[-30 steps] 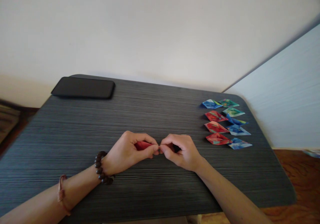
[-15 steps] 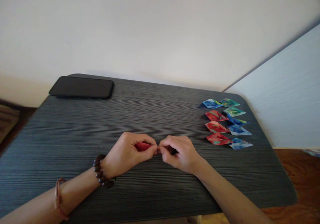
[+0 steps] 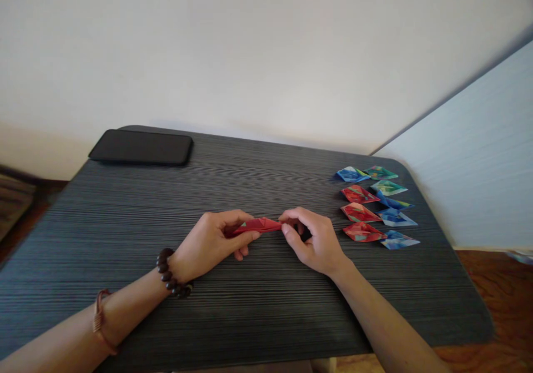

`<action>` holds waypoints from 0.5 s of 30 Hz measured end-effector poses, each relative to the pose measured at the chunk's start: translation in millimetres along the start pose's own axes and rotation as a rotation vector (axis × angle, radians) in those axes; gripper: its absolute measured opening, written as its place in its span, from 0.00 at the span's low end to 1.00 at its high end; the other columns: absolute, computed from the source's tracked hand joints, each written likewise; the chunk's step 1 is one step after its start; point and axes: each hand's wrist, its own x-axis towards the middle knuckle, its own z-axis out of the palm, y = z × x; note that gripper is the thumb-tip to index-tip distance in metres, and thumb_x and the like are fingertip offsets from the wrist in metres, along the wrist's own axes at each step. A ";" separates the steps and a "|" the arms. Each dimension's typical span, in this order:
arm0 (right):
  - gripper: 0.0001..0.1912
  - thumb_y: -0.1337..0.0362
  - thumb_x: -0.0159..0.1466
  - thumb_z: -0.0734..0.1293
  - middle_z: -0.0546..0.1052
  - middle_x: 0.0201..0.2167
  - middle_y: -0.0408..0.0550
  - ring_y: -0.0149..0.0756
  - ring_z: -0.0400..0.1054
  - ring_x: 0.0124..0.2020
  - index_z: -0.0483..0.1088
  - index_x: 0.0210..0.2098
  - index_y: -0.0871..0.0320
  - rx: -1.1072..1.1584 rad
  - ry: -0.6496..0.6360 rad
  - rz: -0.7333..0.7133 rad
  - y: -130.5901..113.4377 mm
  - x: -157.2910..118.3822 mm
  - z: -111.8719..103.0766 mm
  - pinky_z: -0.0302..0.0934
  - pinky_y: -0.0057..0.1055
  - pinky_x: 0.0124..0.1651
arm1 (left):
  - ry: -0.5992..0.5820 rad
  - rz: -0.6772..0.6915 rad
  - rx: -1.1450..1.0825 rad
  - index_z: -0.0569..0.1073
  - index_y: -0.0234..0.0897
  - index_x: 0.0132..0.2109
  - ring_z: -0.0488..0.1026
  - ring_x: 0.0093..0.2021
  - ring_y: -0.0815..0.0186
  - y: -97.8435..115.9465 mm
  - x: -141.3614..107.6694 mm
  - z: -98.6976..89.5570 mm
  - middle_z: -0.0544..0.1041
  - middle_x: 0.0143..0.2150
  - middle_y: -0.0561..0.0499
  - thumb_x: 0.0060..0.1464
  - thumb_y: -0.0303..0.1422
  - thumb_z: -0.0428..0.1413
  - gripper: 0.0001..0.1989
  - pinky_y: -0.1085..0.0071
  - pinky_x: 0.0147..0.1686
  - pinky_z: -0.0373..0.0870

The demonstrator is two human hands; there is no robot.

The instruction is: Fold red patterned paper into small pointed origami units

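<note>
A narrow red folded paper piece (image 3: 264,225) with a bit of green on it is held between my hands, above the dark table. My left hand (image 3: 222,234) grips its left part between thumb and fingers, covering that end. At the pointed right tip, the thumb and forefinger of my right hand (image 3: 313,236) are closed in a pinch. To the right lie several folded paper pieces in two columns, among them a red piece (image 3: 363,231), a light blue piece (image 3: 398,240) and a green piece (image 3: 388,187).
A black phone-like slab (image 3: 141,147) lies at the back left of the dark grooved table (image 3: 250,312). Behind the table stands a white wall (image 3: 250,56), with a pale panel (image 3: 478,167) on the right. Wooden floor (image 3: 510,301) shows beyond the right edge.
Both hands have moved slightly up and away from me. They have drawn apart, the right hand towards the right, so more of the red paper now shows between them.
</note>
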 end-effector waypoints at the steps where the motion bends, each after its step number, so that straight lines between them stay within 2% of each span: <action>1: 0.07 0.67 0.59 0.62 0.73 0.28 0.43 0.28 0.65 0.27 0.67 0.38 0.59 0.008 -0.021 -0.026 -1.8 -0.4 1.5 0.59 0.25 0.32 | -0.009 0.006 0.030 0.74 0.35 0.41 0.71 0.22 0.72 -0.8 -0.6 1.4 0.73 0.21 0.55 0.53 0.37 0.55 0.11 0.78 0.24 0.70; 3: 0.08 0.65 0.60 0.63 0.73 0.30 0.44 0.29 0.65 0.29 0.66 0.40 0.58 0.010 -0.042 -0.094 -5.1 -1.2 5.1 0.59 0.27 0.35 | -0.011 0.016 0.050 0.74 0.35 0.40 0.71 0.22 0.71 -1.9 -1.5 3.9 0.73 0.22 0.55 0.53 0.37 0.55 0.11 0.78 0.23 0.70; 5: 0.04 0.65 0.61 0.63 0.73 0.27 0.44 0.29 0.65 0.27 0.67 0.35 0.58 -0.015 -0.018 -0.134 -6.4 -1.7 7.7 0.59 0.27 0.34 | 0.034 0.030 0.009 0.73 0.35 0.40 0.71 0.22 0.72 -2.5 -1.5 5.1 0.75 0.26 0.54 0.51 0.37 0.57 0.11 0.77 0.22 0.71; 8: 0.02 0.66 0.61 0.62 0.72 0.25 0.43 0.28 0.64 0.25 0.66 0.33 0.58 -0.027 0.053 -0.091 -4.5 -1.6 8.3 0.58 0.26 0.32 | 0.135 0.081 -0.084 0.68 0.35 0.38 0.72 0.22 0.72 -3.3 -0.5 4.2 0.76 0.28 0.54 0.48 0.35 0.60 0.12 0.76 0.25 0.73; 11: 0.04 0.66 0.60 0.63 0.72 0.26 0.43 0.28 0.65 0.25 0.65 0.36 0.57 0.002 0.057 -0.048 -2.5 -2.6 7.3 0.59 0.26 0.31 | 0.192 0.134 -0.101 0.65 0.36 0.36 0.74 0.25 0.71 -5.3 -0.4 3.8 0.77 0.28 0.54 0.48 0.34 0.61 0.12 0.76 0.28 0.73; 15: 0.08 0.64 0.60 0.64 0.74 0.30 0.43 0.29 0.68 0.28 0.65 0.40 0.56 0.066 -0.011 -0.094 -4.7 -5.5 8.6 0.61 0.25 0.33 | 0.186 0.176 -0.068 0.62 0.37 0.33 0.76 0.26 0.70 -9.1 -2.1 7.3 0.79 0.32 0.53 0.47 0.33 0.62 0.14 0.75 0.29 0.74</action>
